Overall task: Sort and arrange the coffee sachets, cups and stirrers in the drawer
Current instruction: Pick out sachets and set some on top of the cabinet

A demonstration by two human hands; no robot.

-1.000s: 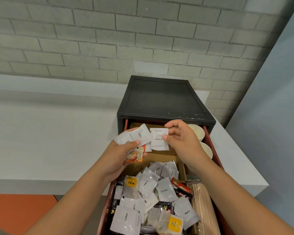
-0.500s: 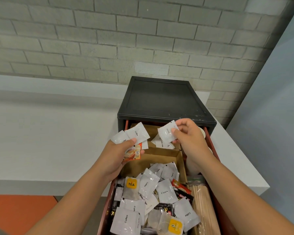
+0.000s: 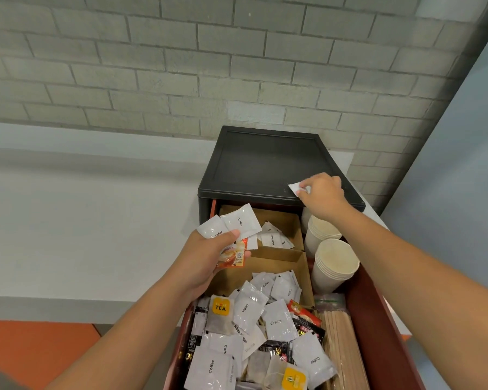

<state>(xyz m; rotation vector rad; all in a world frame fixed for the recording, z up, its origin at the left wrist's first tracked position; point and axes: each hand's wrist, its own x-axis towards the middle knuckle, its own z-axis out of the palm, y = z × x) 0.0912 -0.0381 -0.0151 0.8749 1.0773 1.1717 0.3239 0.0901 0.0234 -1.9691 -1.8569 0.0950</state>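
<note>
While the right hand pinches one white sachet by its edge over the black cabinet top, touching or not I can't tell, the left hand clamps a fan of Coffee sachets under its thumb above the far cardboard compartment.

Sachets look light, limp and glossy, likely slippery; best pinched at the crimped edges.

A loose pile crowds the near drawer, with paper cup stacks and wooden stirrers along the right. Open room: cabinet top, far compartments.

Left hand low, thumb clamping several sachets, right hand extended forward, pinching one sachet
</note>
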